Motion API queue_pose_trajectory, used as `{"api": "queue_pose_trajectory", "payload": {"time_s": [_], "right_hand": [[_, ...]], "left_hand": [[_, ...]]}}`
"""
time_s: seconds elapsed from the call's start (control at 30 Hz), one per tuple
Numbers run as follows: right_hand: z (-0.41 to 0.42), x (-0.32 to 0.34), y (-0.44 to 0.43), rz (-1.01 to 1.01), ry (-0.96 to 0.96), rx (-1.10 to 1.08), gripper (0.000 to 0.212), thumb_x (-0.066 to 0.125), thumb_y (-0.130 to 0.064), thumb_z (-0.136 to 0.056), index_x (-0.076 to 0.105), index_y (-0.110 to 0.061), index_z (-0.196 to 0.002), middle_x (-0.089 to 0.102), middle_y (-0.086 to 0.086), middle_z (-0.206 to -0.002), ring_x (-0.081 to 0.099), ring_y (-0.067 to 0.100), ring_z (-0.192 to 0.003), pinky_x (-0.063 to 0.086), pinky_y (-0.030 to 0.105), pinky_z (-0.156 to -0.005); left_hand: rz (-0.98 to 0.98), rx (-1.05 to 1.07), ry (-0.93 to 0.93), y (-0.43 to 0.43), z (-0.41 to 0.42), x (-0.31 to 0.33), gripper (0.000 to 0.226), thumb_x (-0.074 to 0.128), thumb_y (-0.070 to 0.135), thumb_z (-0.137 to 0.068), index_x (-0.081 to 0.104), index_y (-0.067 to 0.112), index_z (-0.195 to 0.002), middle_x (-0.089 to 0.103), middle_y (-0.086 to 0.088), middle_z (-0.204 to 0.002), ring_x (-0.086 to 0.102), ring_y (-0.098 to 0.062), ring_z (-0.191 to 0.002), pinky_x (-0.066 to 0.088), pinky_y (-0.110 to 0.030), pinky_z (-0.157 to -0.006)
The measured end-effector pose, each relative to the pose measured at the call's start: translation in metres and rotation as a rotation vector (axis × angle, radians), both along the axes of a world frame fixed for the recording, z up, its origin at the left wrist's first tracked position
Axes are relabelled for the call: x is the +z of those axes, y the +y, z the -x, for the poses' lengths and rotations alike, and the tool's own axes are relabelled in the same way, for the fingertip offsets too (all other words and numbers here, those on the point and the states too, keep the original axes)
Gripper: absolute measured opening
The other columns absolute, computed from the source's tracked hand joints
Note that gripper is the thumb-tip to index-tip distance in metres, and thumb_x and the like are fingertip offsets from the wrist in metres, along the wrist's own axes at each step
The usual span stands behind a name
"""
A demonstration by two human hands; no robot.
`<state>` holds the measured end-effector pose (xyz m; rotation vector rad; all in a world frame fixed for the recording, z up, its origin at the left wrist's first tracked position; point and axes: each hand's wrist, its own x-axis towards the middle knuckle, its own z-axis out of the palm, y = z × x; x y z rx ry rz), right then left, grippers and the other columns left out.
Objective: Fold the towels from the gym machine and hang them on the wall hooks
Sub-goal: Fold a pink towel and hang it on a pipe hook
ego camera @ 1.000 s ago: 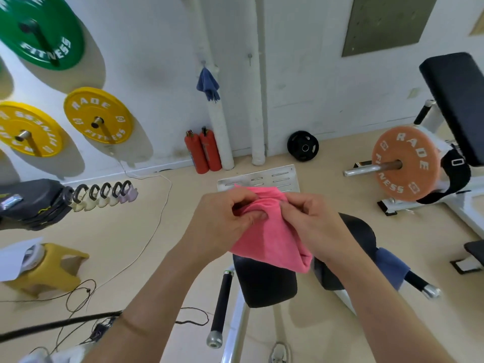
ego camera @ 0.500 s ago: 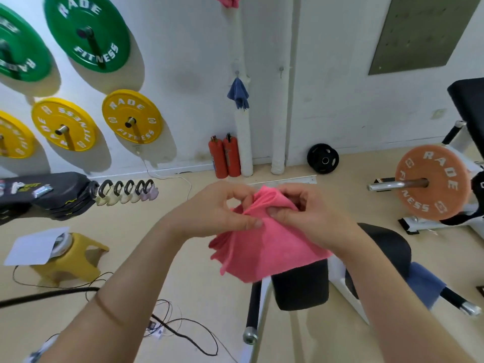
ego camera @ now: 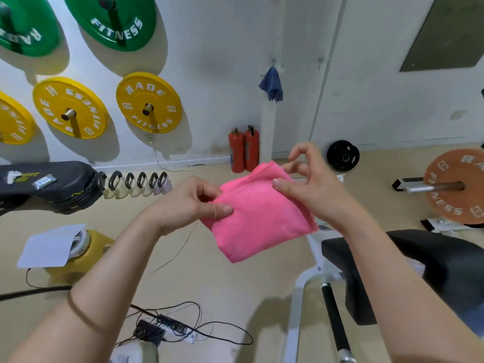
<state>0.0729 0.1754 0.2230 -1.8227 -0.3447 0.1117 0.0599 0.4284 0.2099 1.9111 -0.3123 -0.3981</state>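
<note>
Item: left hand (ego camera: 188, 205), thumb flat on top of the pink towel (ego camera: 259, 218) at its left edge, fingers curled under it, a pinch hold. Right hand (ego camera: 311, 189), thumb pressed on the towel's far right corner with fingers behind it, index finger lifted clear and crooked; we read this too as a pinch. Both forearms reach in from the near edge, and the towel is held in the air between the hands, above the floor (ego camera: 222, 284) and just left of the gym machine's black pad (ego camera: 419, 265). Towel: folded to a thick square, layered edges showing at the far corner. We judge it light, soft and limp, likely to sag or unfold if only one layer is gripped; best taken through all layers at a folded edge. On the far wall: a blue towel (ego camera: 271, 83) hanging from a wall hook (ego camera: 273, 61), and a bare hook (ego camera: 320, 60) to its right.
</note>
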Motion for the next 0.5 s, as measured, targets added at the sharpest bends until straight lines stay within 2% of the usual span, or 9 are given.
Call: {"api": "queue_pose_trajectory", "payload": {"time_s": [0.07, 0.13, 0.23, 0.33, 0.43, 0.47, 0.5], "right_hand": [[-0.007, 0.002, 0.021, -0.074, 0.049, 0.060, 0.043, 0.076, -0.023, -0.079, 0.041, -0.026, -0.103, 0.062, 0.003, -0.106, 0.063, 0.016, -0.082, 0.052, 0.029, -0.073], [-0.013, -0.002, 0.040, -0.078, 0.121, 0.190, 0.045, 0.079, -0.024, -0.073, 0.049, -0.020, -0.107, 0.063, 0.005, -0.106, 0.061, 0.013, -0.087, 0.052, 0.024, -0.073], [-0.017, -0.015, 0.066, -0.134, 0.159, 0.271, 0.034, 0.075, -0.019, -0.072, 0.061, -0.013, -0.102, 0.067, 0.005, -0.099, 0.062, 0.010, -0.090, 0.052, 0.025, -0.077], [-0.022, -0.018, 0.084, -0.155, 0.055, 0.200, 0.018, 0.074, -0.018, -0.072, 0.067, -0.023, -0.088, 0.068, -0.001, -0.088, 0.062, 0.010, -0.085, 0.049, 0.026, -0.075], [-0.026, -0.003, 0.091, -0.070, -0.054, 0.211, 0.016, 0.070, -0.016, -0.074, 0.070, -0.021, -0.090, 0.070, -0.006, -0.088, 0.063, 0.010, -0.086, 0.050, 0.027, -0.079], [-0.028, 0.004, 0.093, -0.042, -0.085, 0.236, 0.018, 0.069, -0.014, -0.075, 0.071, -0.019, -0.093, 0.070, -0.007, -0.088, 0.063, 0.007, -0.086, 0.049, 0.023, -0.079], [-0.031, 0.010, 0.095, -0.013, -0.106, 0.259, 0.019, 0.070, -0.012, -0.077, 0.072, -0.018, -0.095, 0.071, -0.007, -0.090, 0.063, 0.005, -0.087, 0.049, 0.020, -0.079]], "left_hand": [[0.076, 0.068, -0.035, 0.027, -0.004, 0.010, 0.054, 0.077, 0.032, -0.065, 0.062, -0.018, -0.078, 0.058, -0.036, -0.084, 0.053, -0.030, -0.078, 0.039, -0.041, -0.071], [0.151, 0.111, -0.048, 0.049, -0.008, 0.019, 0.059, 0.077, 0.029, -0.064, 0.057, -0.024, -0.083, 0.056, -0.026, -0.083, 0.050, -0.031, -0.077, 0.037, -0.038, -0.068], [0.238, 0.128, -0.021, 0.079, -0.012, 0.023, 0.059, 0.076, 0.020, -0.066, 0.053, -0.028, -0.091, 0.053, -0.023, -0.087, 0.048, -0.032, -0.079, 0.040, -0.030, -0.061], [0.225, 0.105, 0.008, 0.103, -0.013, 0.019, 0.063, 0.076, 0.024, -0.065, 0.052, -0.027, -0.093, 0.053, -0.023, -0.086, 0.049, -0.031, -0.077, 0.039, -0.032, -0.064], [0.153, 0.096, 0.063, 0.118, -0.017, 0.009, 0.040, 0.075, 0.016, -0.066, 0.058, -0.008, -0.093, 0.059, -0.012, -0.077, 0.057, -0.019, -0.069, 0.044, -0.028, -0.060], [0.148, 0.090, 0.103, 0.121, -0.018, 0.005, 0.036, 0.076, 0.015, -0.066, 0.057, 0.002, -0.094, 0.059, -0.005, -0.074, 0.057, -0.014, -0.067, 0.044, -0.027, -0.060], [0.163, 0.074, 0.144, 0.122, -0.020, 0.002, 0.042, 0.079, 0.018, -0.064, 0.055, 0.008, -0.098, 0.060, -0.001, -0.075, 0.058, -0.012, -0.069, 0.044, -0.029, -0.063]]}}
